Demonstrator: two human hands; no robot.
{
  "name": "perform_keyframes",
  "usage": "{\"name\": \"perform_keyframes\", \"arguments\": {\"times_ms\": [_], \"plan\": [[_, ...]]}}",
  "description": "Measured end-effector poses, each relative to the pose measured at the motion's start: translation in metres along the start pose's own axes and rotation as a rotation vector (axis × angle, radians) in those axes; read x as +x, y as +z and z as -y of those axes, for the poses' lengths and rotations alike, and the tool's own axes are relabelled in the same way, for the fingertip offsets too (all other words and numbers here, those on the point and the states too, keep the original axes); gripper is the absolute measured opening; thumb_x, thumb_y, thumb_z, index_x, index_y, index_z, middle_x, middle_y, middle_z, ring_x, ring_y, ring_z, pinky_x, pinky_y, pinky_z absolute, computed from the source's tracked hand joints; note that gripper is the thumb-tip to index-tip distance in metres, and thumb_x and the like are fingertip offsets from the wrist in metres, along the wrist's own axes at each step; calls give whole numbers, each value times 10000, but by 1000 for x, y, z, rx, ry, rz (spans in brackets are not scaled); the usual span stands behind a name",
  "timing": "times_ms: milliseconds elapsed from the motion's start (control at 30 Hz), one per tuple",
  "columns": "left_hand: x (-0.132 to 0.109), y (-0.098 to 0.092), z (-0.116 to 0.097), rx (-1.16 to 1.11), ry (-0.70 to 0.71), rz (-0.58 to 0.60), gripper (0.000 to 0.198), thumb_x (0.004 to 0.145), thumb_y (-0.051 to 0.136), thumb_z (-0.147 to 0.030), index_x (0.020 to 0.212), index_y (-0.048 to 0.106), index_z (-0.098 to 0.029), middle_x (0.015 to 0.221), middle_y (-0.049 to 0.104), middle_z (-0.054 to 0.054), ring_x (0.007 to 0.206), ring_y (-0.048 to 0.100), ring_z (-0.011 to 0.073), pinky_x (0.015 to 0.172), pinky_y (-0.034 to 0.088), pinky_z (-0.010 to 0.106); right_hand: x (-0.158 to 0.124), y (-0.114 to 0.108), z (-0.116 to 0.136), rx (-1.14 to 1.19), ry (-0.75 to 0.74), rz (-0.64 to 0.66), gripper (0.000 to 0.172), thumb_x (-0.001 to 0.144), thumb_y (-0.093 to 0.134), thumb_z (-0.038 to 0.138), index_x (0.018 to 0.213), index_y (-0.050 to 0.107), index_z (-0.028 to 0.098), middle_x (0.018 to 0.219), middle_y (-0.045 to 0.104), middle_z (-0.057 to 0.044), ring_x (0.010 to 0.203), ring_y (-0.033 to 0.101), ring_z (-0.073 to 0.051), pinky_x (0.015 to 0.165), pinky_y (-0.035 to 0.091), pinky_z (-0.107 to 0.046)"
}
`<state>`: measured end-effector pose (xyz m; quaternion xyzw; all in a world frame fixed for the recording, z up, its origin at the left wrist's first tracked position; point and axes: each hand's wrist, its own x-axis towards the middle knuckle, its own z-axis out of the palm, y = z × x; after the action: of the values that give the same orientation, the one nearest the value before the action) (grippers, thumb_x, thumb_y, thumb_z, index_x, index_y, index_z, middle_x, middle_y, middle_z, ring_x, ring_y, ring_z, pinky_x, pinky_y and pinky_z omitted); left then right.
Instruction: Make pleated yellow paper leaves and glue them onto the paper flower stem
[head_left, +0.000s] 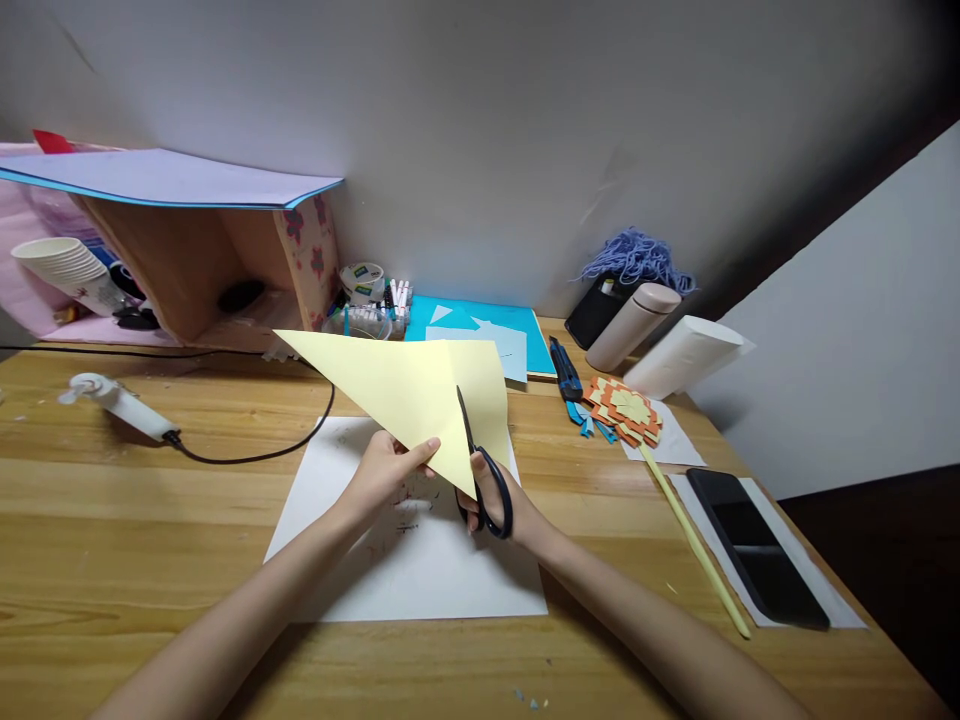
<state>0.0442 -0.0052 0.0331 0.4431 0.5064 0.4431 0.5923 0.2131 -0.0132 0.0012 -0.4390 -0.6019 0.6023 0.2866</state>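
The left hand (386, 470) is pinching the lower edge of a pale yellow paper triangle (405, 385), the thumb lying flat on the near face and the other fingers curling behind it. The sheet is smooth and matte, and it is fanning up and away from the fingertips to a long sharp point on the left. Just right of those fingers, the right hand (506, 510) is gripping black-handled scissors (480, 475), its fingers threaded through the oval loops and clenched. One slim dark blade is lying across the front of the yellow paper, pointing up and away from the knuckles. Beneath both hands a white rectangular sheet (420, 580), speckled with small dark marks, is lying flat on the glossy, grained wooden desk (112, 520). Well to the right of the right hand's fingers, a layered orange and yellow paper flower (624, 410) is resting on a thin pale stick (694, 540), beside a flat black phone (754, 545).
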Motion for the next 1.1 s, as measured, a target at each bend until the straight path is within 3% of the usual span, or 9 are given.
{"name": "perform_keyframes", "arguments": {"times_ms": [333,533,933,1100], "plan": [[-2,1,-2,3,9,-8,399,661,713,-395,913,655,-92,830,686,92,595,572,131,546,461,227,1,1,0,71,-17,-7,555,779,305,742,754,406,196,500,404,70,353,443,-72,352,395,-187],[-4,3,-2,41,-59,26,376,643,712,-433,785,653,-89,565,620,40,493,535,130,386,323,190,1,0,12,26,-11,-14,718,680,169,852,623,447,193,431,432,28,365,486,-104,384,420,-216],[-7,9,-9,-23,-21,33,275,651,725,-368,703,651,-108,520,597,7,517,530,128,511,428,228,-2,-1,6,18,-58,-68,574,797,287,729,719,450,184,441,452,49,354,475,-84,357,378,-177],[-6,9,-4,-81,-9,68,265,644,739,-341,719,655,-101,605,636,26,550,532,121,522,432,219,0,-1,8,43,-99,-39,630,776,216,766,669,437,185,438,421,44,366,484,-96,365,384,-194]]}}
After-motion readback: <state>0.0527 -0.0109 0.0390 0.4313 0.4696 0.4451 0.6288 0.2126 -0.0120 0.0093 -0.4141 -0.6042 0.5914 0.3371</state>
